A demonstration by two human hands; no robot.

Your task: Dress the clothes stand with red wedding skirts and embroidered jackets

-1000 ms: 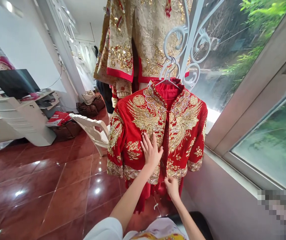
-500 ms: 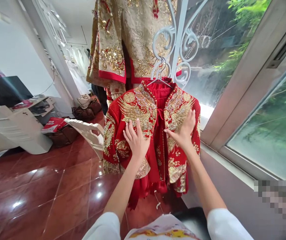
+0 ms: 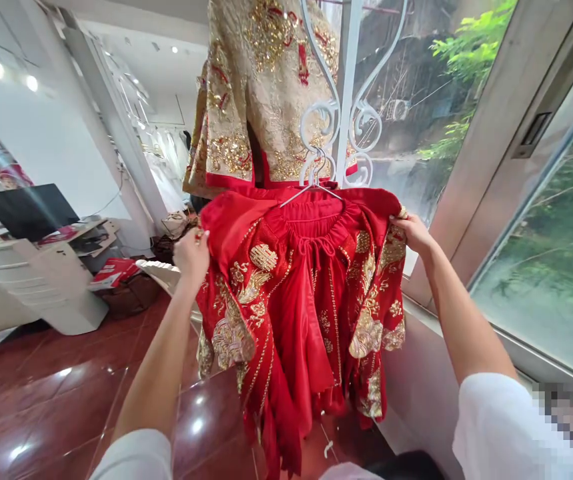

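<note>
A red jacket (image 3: 239, 220) with gold embroidery is spread wide at its front, its plain red lining turned outward. My left hand (image 3: 192, 257) is closed on the jacket's left front edge, and my right hand (image 3: 411, 233) pinches the opposite edge. Between the two sides a red gathered skirt (image 3: 311, 293) with a tied drawstring hangs in front of me. A wire hanger (image 3: 317, 180) shows at the collar, hooked on a white scrolled metal rack (image 3: 347, 87).
Behind hangs a beige and gold embroidered jacket (image 3: 271, 100) with red trim. A window frame (image 3: 491, 180) runs along the right. At left are a white desk (image 3: 61, 280) with a monitor (image 3: 29, 203), a brown bag (image 3: 131, 293) and a white chair (image 3: 163, 270).
Both hands have moved apart from the jacket's embroidered chest to its front edges and taken hold. The jacket front has opened outward, showing its lining and more of the red skirt.
</note>
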